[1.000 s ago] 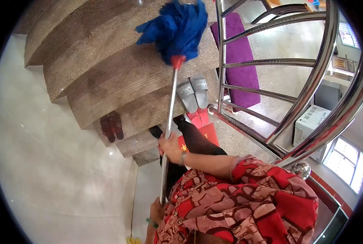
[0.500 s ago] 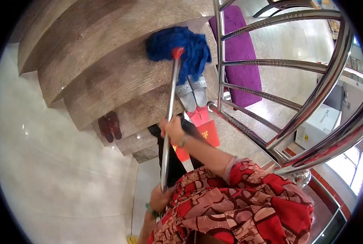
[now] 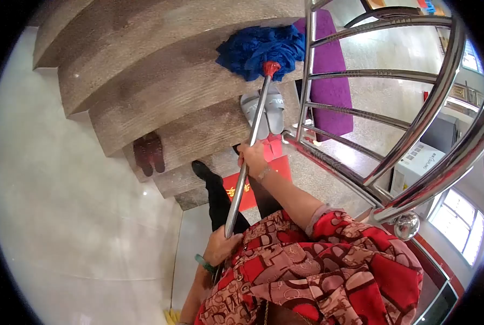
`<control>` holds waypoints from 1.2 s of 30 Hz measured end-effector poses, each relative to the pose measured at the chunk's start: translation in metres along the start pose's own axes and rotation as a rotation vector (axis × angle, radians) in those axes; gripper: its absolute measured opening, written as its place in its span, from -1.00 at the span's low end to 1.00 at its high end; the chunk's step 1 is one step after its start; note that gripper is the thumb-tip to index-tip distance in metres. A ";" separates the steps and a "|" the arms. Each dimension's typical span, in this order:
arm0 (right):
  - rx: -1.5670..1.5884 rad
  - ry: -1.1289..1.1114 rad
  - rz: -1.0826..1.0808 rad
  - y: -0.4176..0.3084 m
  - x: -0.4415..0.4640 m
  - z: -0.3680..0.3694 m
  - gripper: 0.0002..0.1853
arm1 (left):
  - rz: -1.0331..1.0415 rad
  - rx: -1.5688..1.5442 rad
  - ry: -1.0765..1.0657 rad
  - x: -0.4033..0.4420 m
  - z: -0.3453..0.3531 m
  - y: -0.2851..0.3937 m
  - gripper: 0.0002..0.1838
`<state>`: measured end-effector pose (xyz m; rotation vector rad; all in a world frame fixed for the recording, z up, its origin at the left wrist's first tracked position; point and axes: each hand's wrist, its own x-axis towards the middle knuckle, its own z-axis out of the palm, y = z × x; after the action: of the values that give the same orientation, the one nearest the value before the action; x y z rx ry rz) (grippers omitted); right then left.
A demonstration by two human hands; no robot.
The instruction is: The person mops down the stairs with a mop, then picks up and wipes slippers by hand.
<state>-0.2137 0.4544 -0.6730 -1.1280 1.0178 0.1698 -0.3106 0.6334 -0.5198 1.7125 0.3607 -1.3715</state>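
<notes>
A mop with a blue head and a red collar lies on a stone step, its head close to the railing posts. Its metal pole runs down toward my body. My right hand is wrapped round the middle of the pole. Lower down, my left hand, with a green bangle at the wrist, grips the pole near its lower end. Grey slippers sit on the step just below the mop head, partly behind the pole.
Dark red shoes stand on a lower step at the left. A metal railing curves along the right, with a purple padded piece behind it. A red mat lies by my feet. A white box stands beyond the railing.
The mop head has moved right toward the railing and lies spread out, off the slippers. My right hand has shifted right, and the pole now slants more. My left hand has risen slightly.
</notes>
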 end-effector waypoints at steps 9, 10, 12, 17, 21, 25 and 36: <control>-0.081 -0.060 -0.152 -0.084 0.027 0.013 -0.88 | 0.276 -0.203 -0.038 0.039 -0.003 0.026 -0.71; -0.041 -0.059 -0.149 -0.067 0.028 0.020 -0.87 | 0.194 -0.242 -0.046 0.031 -0.007 0.019 -0.72; -0.195 -0.171 -0.300 -0.041 0.020 0.035 -0.86 | 0.142 -0.393 -0.058 0.016 -0.009 -0.004 -0.72; -0.133 -0.245 -0.003 -0.010 -0.024 0.091 -0.92 | 0.086 -0.348 0.164 -0.032 -0.006 -0.030 -0.80; -0.195 -0.399 0.076 0.000 -0.070 0.144 -0.84 | 0.124 -0.355 0.366 -0.064 0.003 -0.048 -0.79; -0.127 -0.718 0.105 0.036 -0.095 0.200 -0.79 | -0.132 -0.724 0.574 -0.093 0.005 -0.040 -0.80; -0.079 -0.762 0.238 0.066 -0.101 0.210 -0.85 | 0.124 0.494 0.997 -0.079 0.023 -0.097 -0.73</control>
<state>-0.1857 0.6916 -0.6302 -0.8901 0.4550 0.7734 -0.4197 0.6935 -0.4930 2.7138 0.4606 -0.4245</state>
